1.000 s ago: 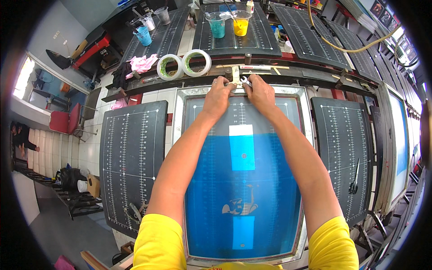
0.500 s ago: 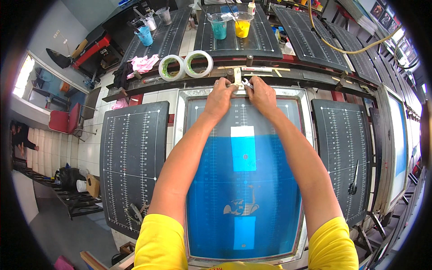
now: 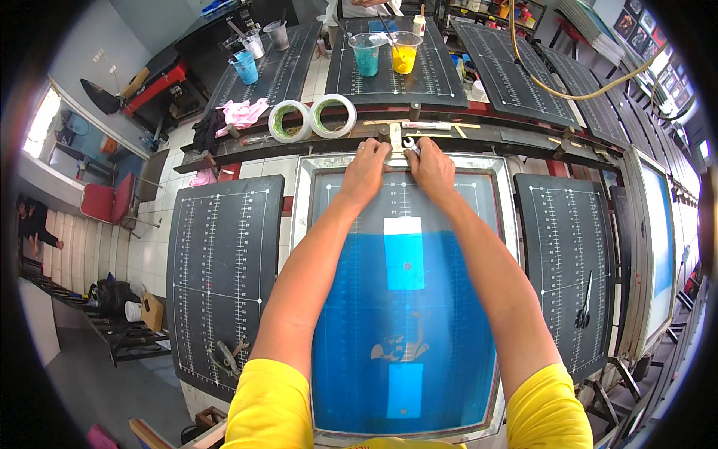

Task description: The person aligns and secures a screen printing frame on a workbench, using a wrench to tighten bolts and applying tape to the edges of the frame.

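A silver-framed printing screen (image 3: 301,217) lies in front of me, its mesh (image 3: 449,322) mostly blue with two lighter blue rectangles and a small pale picture area. At its far edge stands a pale clamp (image 3: 396,133). My right hand (image 3: 434,173) is closed around a small metal wrench (image 3: 409,142), whose open jaw points at the clamp. On the clamp's other side my left hand (image 3: 363,176) is closed, its fingertips pressed against the far frame edge; what they grip is hidden.
Two tape rolls (image 3: 333,117) rest on the rail behind the screen. Dark marked boards (image 3: 224,262) flank it, the right one bearing scissors (image 3: 584,310). Cups of teal (image 3: 366,56) and yellow ink (image 3: 404,56) stand on a far board. Another person's hand (image 3: 368,3) shows at the top.
The whole view has shifted slightly, so things sit a little lower. Both hands stay at the clamp with the wrench still in the right one. Another person's hand has come into view at the top.
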Available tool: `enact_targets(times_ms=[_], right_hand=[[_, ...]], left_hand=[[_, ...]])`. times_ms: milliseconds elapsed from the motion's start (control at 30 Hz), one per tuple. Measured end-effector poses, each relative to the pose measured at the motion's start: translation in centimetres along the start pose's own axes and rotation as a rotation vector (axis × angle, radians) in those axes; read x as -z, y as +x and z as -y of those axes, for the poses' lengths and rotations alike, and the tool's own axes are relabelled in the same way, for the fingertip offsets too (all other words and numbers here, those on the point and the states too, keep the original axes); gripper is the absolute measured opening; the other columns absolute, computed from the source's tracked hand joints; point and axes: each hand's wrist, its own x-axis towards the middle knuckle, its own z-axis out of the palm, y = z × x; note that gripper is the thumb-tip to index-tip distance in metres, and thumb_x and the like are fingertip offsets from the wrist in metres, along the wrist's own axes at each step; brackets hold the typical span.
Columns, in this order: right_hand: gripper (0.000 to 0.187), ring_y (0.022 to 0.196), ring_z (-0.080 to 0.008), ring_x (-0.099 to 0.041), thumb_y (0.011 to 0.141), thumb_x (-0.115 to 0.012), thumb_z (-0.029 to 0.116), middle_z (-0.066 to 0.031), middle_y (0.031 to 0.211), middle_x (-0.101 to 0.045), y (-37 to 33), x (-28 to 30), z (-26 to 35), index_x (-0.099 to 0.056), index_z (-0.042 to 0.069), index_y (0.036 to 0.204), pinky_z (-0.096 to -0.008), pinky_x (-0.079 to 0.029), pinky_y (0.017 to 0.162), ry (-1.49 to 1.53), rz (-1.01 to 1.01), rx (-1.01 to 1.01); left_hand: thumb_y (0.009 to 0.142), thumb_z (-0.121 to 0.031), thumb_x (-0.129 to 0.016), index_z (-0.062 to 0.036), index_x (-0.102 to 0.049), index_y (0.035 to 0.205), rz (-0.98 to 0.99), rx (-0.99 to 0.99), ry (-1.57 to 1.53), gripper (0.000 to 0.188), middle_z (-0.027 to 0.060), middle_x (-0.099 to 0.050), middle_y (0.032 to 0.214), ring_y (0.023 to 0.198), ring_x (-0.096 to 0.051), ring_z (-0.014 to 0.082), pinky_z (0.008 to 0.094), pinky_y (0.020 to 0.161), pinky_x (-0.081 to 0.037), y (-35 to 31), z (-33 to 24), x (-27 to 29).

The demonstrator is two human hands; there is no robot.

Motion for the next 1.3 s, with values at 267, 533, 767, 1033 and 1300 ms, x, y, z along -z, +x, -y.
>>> enact_targets(times_ms=[267,533,767,1033,1300], right_hand=[[0.026,0.083,-0.0357,-0.069,0.09,-0.07,0.028,-0.0127,0.093,-0.069,0.1,0.2,-0.1,-0.06,0.007,0.101,-0.0486,-0.052,0.068,0.008,-0.002,0.003],[0.021,0.08,-0.0351,-0.067,0.089,-0.07,0.022,-0.0114,0.09,-0.068,0.1,0.7,-0.6,-0.059,0.008,0.099,-0.0481,-0.051,0.067,0.046,0.02,0.086],[0.022,0.083,-0.0367,-0.068,0.089,-0.07,0.021,-0.0141,0.093,-0.069,0.2,0.5,-0.2,-0.059,0.006,0.1,-0.0477,-0.052,0.07,0.03,0.048,0.023],[0.025,0.088,-0.04,-0.068,0.093,-0.065,0.023,-0.0191,0.09,-0.071,2.4,2.9,-3.1,-0.062,0.001,0.105,-0.0481,-0.052,0.078,0.29,0.251,-0.053],[0.019,0.083,-0.0406,-0.069,0.092,-0.064,0.019,-0.0225,0.085,-0.071,1.8,7.2,-3.2,-0.068,0.001,0.099,-0.0478,-0.051,0.077,0.233,0.301,-0.104]], left_hand=[[0.079,0.0,-0.074,0.0001,-0.061,0.117,0.015,0.104,-0.069,0.04,0.0152,-0.059,0.113,0.112,-0.057,0.0366,0.0453,0.094,-0.049,0.9,-0.3,0.0],[0.077,-0.002,-0.078,-0.0006,-0.066,0.115,0.06,0.183,-0.057,0.04,0.0147,-0.06,0.112,0.112,-0.058,0.0365,0.0461,0.093,-0.049,1.2,-0.7,0.5],[0.077,-0.004,-0.079,-0.0028,-0.067,0.113,0.073,0.181,-0.044,0.038,0.0148,-0.059,0.109,0.11,-0.059,0.0366,0.0467,0.092,-0.049,1.3,-0.8,0.7],[0.073,-0.001,-0.081,-0.0023,-0.069,0.111,0.063,0.174,-0.048,0.04,0.0138,-0.061,0.11,0.11,-0.06,0.0347,0.0439,0.094,-0.05,1.7,-0.5,-0.3],[0.073,0.0,-0.081,-0.002,-0.069,0.11,0.095,0.206,-0.018,0.038,0.0133,-0.061,0.11,0.11,-0.061,0.0341,0.0423,0.093,-0.05,1.6,-1.0,0.4]])
